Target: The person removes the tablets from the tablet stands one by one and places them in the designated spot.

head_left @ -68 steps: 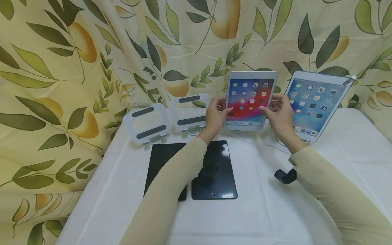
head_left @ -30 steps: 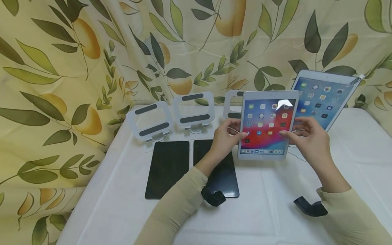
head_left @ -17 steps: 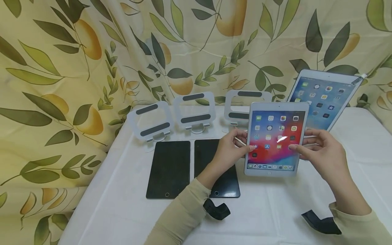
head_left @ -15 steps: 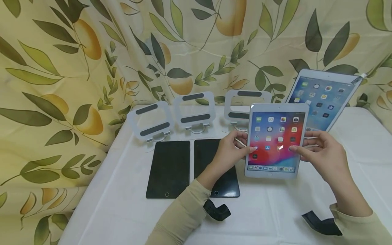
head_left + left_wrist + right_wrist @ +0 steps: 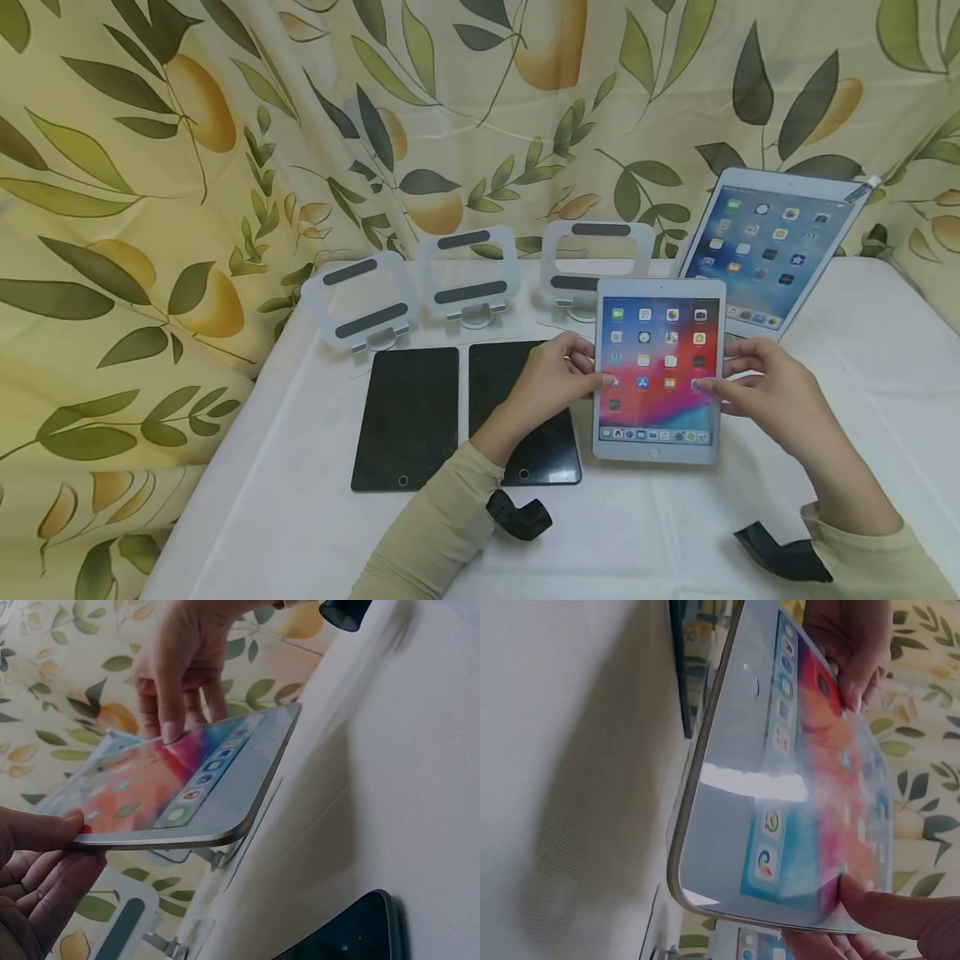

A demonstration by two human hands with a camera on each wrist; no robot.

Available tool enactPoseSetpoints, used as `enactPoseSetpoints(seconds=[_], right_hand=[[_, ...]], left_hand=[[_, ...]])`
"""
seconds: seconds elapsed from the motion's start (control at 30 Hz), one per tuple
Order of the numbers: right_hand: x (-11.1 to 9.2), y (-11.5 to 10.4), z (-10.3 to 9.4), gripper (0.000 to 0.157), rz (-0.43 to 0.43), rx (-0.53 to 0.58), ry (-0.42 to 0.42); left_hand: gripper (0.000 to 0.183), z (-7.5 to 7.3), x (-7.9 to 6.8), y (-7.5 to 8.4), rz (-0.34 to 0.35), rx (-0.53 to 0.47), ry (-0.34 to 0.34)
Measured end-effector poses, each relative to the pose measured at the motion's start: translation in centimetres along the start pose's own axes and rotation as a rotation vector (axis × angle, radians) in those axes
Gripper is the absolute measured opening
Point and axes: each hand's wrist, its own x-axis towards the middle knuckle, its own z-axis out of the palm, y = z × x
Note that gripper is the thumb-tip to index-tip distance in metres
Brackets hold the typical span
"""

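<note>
A white tablet (image 5: 656, 454) with a lit red and blue home screen is held up over the table, its long sides upright. My left hand (image 5: 553, 385) pinches its left edge, thumb on the front and fingers behind. On the opposite edge my right hand (image 5: 776, 396) grips the same way. In the left wrist view the tablet (image 5: 259, 774) tilts, with its shadow on the cloth below. Behind it stands an upright stand (image 5: 596, 229), white with dark pads. Another white tablet (image 5: 780, 250), with a lit blue screen, leans on the right.
Two more stands (image 5: 360, 302) (image 5: 467, 265) are at the back left. A black tablet (image 5: 408, 408) and a second black tablet (image 5: 551, 450), partly under my left forearm, lie on the white tablecloth (image 5: 292, 500). A leaf-patterned curtain (image 5: 480, 150) hangs behind.
Both hands have brought the white tablet down and toward me, away from the third stand, which now shows. In the last half second it has lowered slightly further. The view has shifted a little.
</note>
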Motion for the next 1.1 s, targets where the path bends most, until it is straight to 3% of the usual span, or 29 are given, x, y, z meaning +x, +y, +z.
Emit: enactPoseSetpoints(seconds=[0.27, 0.57, 0.83, 1.1], right_hand=[[0.3, 0.7, 0.1, 0.066, 0.002, -0.047, -0.126], [0.7, 0.8, 0.5, 0.063, 0.019, -0.062, -0.163], [1.4, 1.6, 1.2, 0.066, 0.062, -0.021, -0.247], [1.8, 2.5, 1.8, 0.064, 0.027, 0.03, -0.266]], left_hand=[[0.022, -0.3, 0.2, -0.7, -0.057, 0.043, -0.06], [0.016, -0.1, 0.6, -1.5, -0.079, 0.109, -0.111], [0.017, -0.1, 0.8, -2.3, -0.127, 0.1, -0.106], [0.017, -0.2, 1.0, -2.8, -0.122, 0.162, -0.082]])
